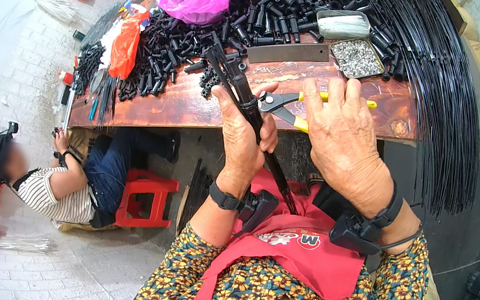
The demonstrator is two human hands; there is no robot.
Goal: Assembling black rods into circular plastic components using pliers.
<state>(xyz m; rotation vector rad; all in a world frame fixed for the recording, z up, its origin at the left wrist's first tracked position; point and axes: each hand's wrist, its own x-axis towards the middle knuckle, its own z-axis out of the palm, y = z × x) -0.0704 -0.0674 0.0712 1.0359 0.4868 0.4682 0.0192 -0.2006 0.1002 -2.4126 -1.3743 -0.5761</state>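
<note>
My left hand is wrapped round a bundle of black rods. The bundle slants from the red apron up over the table's near edge, with several black fittings at its upper end. A pair of pliers with yellow handles is gripped in my right hand. Its metal jaws are beside the bundle, close to my left fingers; whether they touch it I cannot tell. Part of the handles is hidden under my right fingers.
Black tubes are heaped on the wooden table, near a metal bar, a tray of small metal pieces and a clear box. Long black rods overhang the right edge. A seated person is at left, another beyond the table.
</note>
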